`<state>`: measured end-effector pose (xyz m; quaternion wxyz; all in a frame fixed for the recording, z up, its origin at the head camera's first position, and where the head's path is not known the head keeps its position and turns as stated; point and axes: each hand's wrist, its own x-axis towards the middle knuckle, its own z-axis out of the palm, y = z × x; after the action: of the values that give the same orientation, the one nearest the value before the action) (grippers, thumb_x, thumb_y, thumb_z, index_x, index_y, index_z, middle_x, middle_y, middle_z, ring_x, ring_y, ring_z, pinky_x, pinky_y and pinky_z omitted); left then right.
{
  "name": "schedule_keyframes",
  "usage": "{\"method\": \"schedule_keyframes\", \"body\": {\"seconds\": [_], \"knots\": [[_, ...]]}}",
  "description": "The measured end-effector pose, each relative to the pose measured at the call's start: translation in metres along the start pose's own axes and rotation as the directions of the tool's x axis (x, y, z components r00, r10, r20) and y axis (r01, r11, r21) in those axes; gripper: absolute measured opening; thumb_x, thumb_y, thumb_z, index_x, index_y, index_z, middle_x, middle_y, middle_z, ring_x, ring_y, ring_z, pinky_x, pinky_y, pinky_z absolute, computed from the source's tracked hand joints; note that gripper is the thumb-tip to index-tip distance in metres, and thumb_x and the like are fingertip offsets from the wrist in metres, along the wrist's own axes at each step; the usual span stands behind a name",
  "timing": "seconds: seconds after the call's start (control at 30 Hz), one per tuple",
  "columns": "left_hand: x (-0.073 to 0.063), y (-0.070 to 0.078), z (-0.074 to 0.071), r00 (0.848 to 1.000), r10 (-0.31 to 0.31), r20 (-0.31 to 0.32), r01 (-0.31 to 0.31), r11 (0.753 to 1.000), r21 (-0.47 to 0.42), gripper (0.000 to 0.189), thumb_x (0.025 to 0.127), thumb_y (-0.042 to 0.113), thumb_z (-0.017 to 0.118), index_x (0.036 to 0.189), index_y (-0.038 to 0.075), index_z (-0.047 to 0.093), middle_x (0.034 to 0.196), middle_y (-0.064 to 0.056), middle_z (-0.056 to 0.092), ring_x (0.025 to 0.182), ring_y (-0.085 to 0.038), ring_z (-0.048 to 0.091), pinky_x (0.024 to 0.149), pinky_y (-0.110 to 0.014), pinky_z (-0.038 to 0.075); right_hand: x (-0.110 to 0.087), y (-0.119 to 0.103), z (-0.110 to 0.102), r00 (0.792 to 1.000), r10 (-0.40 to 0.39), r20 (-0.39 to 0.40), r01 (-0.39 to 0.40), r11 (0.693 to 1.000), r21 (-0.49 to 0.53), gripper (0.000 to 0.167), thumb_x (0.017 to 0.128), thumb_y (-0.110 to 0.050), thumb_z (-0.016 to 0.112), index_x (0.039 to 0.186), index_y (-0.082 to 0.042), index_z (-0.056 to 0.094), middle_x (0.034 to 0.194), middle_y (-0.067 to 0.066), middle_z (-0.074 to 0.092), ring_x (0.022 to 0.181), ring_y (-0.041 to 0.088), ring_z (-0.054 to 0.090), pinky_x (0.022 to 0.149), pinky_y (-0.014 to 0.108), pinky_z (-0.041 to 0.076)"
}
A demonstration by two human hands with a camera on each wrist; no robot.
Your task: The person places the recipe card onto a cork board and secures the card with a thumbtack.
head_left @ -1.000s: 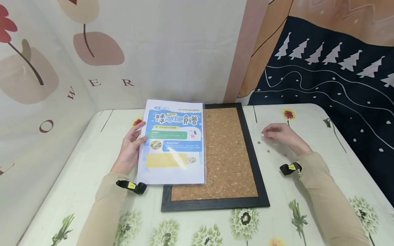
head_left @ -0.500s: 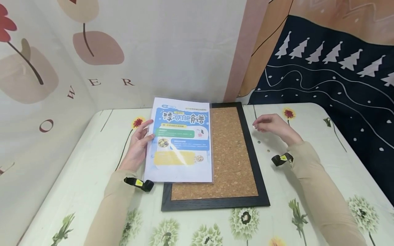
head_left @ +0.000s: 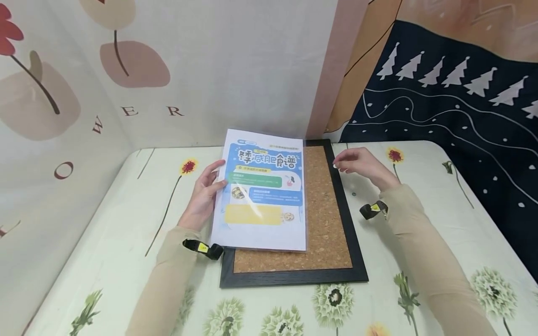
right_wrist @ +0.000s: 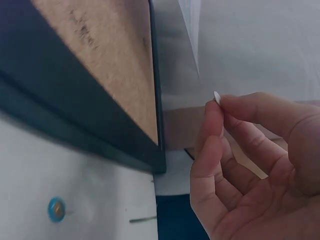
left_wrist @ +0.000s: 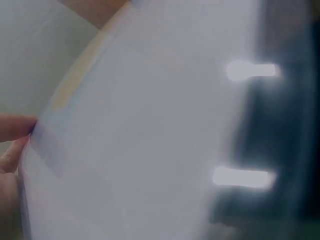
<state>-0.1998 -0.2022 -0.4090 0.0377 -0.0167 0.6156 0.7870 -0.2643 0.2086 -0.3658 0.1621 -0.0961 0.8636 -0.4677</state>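
My left hand [head_left: 201, 198] pinches the left edge of a printed sheet [head_left: 262, 235] in a clear plastic sleeve, thumb on its front. The sheet is held tilted over the left part of a cork board [head_left: 328, 224] with a black frame. In the left wrist view the glossy sheet [left_wrist: 140, 125] fills most of the picture. My right hand [head_left: 363, 164], by the board's upper right corner, pinches a small white thumbtack [right_wrist: 217, 98] between thumb and forefinger. A thumbtack with a blue rim [right_wrist: 56, 209] lies on the table, right of the board.
The table [head_left: 126, 242] has a flower-printed cloth. A pale patterned curtain [head_left: 235, 70] hangs directly behind it, and a dark one with white trees [head_left: 441, 121] rises on the right. Black cameras are strapped to both wrists.
My left hand has carried the sheet rightward, further across the cork board. The right hand, still pinching the thumbtack, has moved left and farther back toward the frame's upper right corner.
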Motion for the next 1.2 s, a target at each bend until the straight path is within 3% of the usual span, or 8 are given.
{"method": "schedule_keyframes", "body": {"seconds": [0.27, 0.43, 0.7, 1.0, 1.2], "knots": [[0.0, -0.002, 0.024, 1.0, -0.012, -0.006, 0.012, 1.0, -0.012, 0.055, 0.095, -0.009, 0.047, 0.145, 0.015, 0.041, 0.126, -0.008, 0.045, 0.111, -0.023, 0.055, 0.089, -0.029, 0.049, 0.014, -0.011, 0.006, 0.999, -0.011, -0.043, 0.011, 1.0, -0.007, 0.027, 0.096, -0.016, 0.06, 0.117, 0.001, 0.063, 0.115, 0.016, 0.061, 0.099, 0.029, 0.055, 0.088, 0.039, 0.046], [0.001, -0.008, 0.039, 0.998, -0.03, -0.049, 0.03, 1.0, 0.005, 0.054, 0.095, -0.008, 0.046, 0.144, 0.015, 0.042, 0.124, -0.009, 0.045, 0.11, -0.024, 0.056, 0.089, -0.029, 0.049, 0.021, -0.015, 0.009, 0.998, -0.003, -0.063, 0.003, 1.0, 0.009, 0.03, 0.096, -0.017, 0.06, 0.118, 0.003, 0.062, 0.113, 0.017, 0.062, 0.098, 0.031, 0.055, 0.088, 0.04, 0.045], [0.0, -0.023, 0.057, 0.989, -0.083, -0.123, 0.097, 0.989, 0.113, 0.055, 0.093, -0.009, 0.047, 0.143, 0.011, 0.041, 0.123, -0.013, 0.043, 0.107, -0.026, 0.056, 0.086, -0.027, 0.05, 0.029, -0.021, 0.014, 0.996, 0.019, -0.087, -0.016, 0.999, 0.033, 0.029, 0.097, -0.017, 0.059, 0.117, 0.002, 0.061, 0.113, 0.018, 0.061, 0.097, 0.031, 0.055, 0.089, 0.037, 0.045], [0.001, -0.029, 0.062, 0.985, -0.1, -0.138, 0.126, 0.973, 0.193, 0.055, 0.09, -0.01, 0.049, 0.142, 0.007, 0.041, 0.125, -0.016, 0.042, 0.108, -0.029, 0.054, 0.09, -0.033, 0.046, 0.039, -0.023, 0.024, 0.996, 0.038, -0.085, -0.034, 0.998, 0.047, 0.025, 0.097, -0.017, 0.058, 0.116, 0.0, 0.061, 0.118, 0.017, 0.059, 0.103, 0.033, 0.055, 0.093, 0.04, 0.045], [0.0, -0.029, 0.061, 0.985, -0.151, -0.085, 0.168, 0.952, 0.257, 0.056, 0.091, -0.01, 0.048, 0.144, 0.002, 0.036, 0.127, -0.02, 0.038, 0.11, -0.032, 0.051, 0.095, -0.038, 0.041, 0.045, -0.023, 0.032, 0.998, 0.005, -0.056, -0.001, 0.998, 0.059, 0.026, 0.097, -0.013, 0.058, 0.117, 0.002, 0.061, 0.12, 0.018, 0.057, 0.108, 0.033, 0.056, 0.097, 0.043, 0.045]]}}
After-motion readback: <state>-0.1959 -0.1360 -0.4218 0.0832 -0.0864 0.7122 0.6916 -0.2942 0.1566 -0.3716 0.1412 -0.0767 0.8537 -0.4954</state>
